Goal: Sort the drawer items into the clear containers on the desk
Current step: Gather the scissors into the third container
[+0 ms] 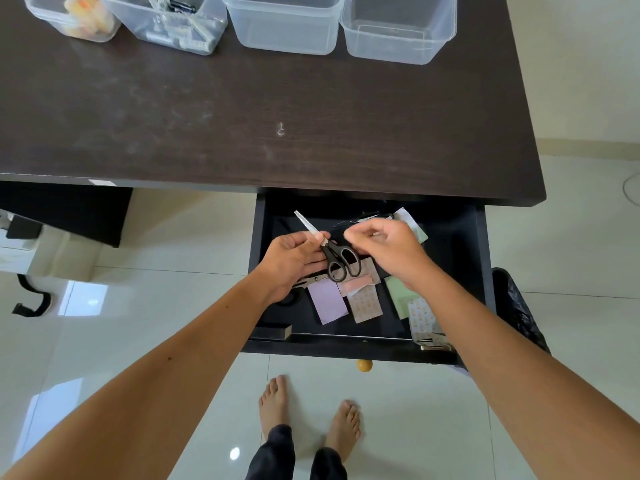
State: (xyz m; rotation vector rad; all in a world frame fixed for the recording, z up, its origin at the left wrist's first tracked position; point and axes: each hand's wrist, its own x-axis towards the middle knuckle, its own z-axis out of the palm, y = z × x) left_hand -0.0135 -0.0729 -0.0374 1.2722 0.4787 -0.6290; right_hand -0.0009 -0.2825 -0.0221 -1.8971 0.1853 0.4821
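Observation:
My left hand holds a pair of black-handled scissors by the blades above the open dark drawer, handles hanging toward me. Just right of the scissors, my right hand hovers with fingers curled and pinched together; nothing shows in it. In the drawer lie a lilac paper pad, patterned bandage packets, a green paper and a second pair of scissors partly under my left hand. Several clear containers stand along the desk's far edge: two empty, one with metal clips, one with orange items.
The dark desk top spreads between drawer and containers. A wooden knob juts from the drawer front. A black bin bag stands right of the drawer. My bare feet are on the glossy tile floor below.

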